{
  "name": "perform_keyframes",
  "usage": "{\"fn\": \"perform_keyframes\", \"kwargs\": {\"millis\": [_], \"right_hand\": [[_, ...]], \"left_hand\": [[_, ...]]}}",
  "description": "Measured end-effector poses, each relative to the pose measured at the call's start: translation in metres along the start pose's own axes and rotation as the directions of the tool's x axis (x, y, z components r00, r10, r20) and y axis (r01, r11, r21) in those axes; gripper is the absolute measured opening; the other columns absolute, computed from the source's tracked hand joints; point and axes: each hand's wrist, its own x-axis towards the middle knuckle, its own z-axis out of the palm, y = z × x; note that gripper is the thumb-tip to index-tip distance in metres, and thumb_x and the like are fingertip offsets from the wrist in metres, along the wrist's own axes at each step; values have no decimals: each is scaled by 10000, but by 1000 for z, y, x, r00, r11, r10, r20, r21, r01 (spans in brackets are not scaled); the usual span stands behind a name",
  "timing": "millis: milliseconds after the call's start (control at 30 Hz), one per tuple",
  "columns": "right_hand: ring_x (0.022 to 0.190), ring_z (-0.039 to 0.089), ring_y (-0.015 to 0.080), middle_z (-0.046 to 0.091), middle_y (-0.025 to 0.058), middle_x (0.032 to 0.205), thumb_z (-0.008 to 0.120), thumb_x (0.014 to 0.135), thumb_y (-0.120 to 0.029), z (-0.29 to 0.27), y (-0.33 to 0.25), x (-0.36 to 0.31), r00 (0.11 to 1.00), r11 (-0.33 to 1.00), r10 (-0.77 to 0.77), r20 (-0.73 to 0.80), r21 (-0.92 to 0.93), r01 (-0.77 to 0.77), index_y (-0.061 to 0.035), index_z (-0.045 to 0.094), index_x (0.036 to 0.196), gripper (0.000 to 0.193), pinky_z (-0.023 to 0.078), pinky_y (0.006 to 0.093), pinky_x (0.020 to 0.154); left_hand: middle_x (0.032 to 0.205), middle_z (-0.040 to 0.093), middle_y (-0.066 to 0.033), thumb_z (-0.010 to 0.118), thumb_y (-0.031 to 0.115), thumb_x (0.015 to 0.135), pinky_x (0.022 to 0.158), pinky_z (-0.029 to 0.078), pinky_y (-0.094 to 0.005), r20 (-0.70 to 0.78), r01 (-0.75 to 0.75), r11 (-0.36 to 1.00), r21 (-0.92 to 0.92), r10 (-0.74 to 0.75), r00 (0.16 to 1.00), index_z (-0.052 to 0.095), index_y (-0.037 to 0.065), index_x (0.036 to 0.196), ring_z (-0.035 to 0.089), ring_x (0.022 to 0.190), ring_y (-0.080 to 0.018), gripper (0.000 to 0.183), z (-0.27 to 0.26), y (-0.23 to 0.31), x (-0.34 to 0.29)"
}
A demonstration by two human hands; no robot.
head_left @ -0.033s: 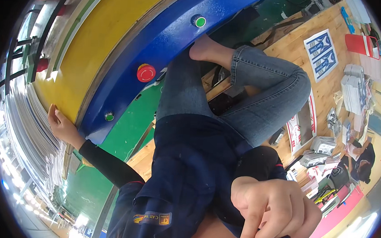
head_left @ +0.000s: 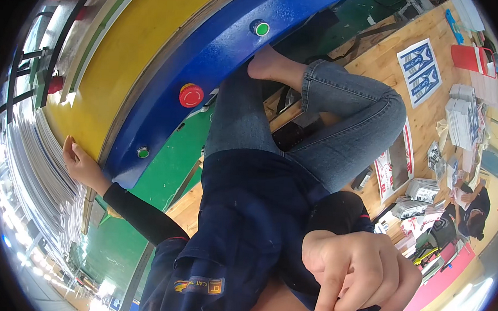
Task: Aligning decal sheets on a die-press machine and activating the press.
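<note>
My left hand [head_left: 82, 165] rests at the corner of the yellow tabletop [head_left: 91, 110], its fingers loosely extended and nothing seen in them. Right beside it is a tall stack of white sheets [head_left: 39, 172]. Close to the view at the lower right, my right hand [head_left: 361, 274] has its fingers bent, the index finger pointing down. Its fingertips reach the lower edge of the picture, so whatever they may touch or hold is hidden. Below the yellow top runs a blue curved panel [head_left: 220, 64] with a red push button [head_left: 191, 95], a green button [head_left: 260, 28] and another green button [head_left: 143, 152].
My legs in jeans [head_left: 346, 121] are bent beside the blue panel, one foot bare. At the right, a wooden table [head_left: 372, 63] bears a printed sheet [head_left: 419, 71], a red folder [head_left: 469, 58] and bundled stacks of paper [head_left: 462, 119]. Another person [head_left: 474, 212] is farther off.
</note>
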Motion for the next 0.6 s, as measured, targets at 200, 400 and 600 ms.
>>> {"fn": "perform_keyframes", "kwargs": {"millis": [200,400,600], "right_hand": [[741,577,206,491,68,641,632,975,-173,1,-8,16,987,988,153,-40,8,-153,-58,621,834,182,674,406,783],[733,572,203,478,64,641,617,983,-169,2,-14,19,971,971,239,2,26,-239,-66,621,855,164,674,399,774],[686,582,216,498,88,621,615,935,-33,3,-6,12,993,996,90,-70,24,-89,-40,614,848,86,681,458,715]], "left_hand": [[1191,741,-152,541,114,1001,977,530,-332,7,4,1000,13,-4,1000,695,-1,1238,712,1117,-264,305,-2,0,-2],[1209,732,-160,534,98,1007,988,527,-335,14,29,1000,-6,-29,999,686,-9,1245,707,1125,-266,302,-4,1,-1],[1201,733,-157,533,96,1009,988,527,-335,16,17,1000,-21,-17,1000,687,-14,1242,706,1116,-264,299,0,2,-1]]}}
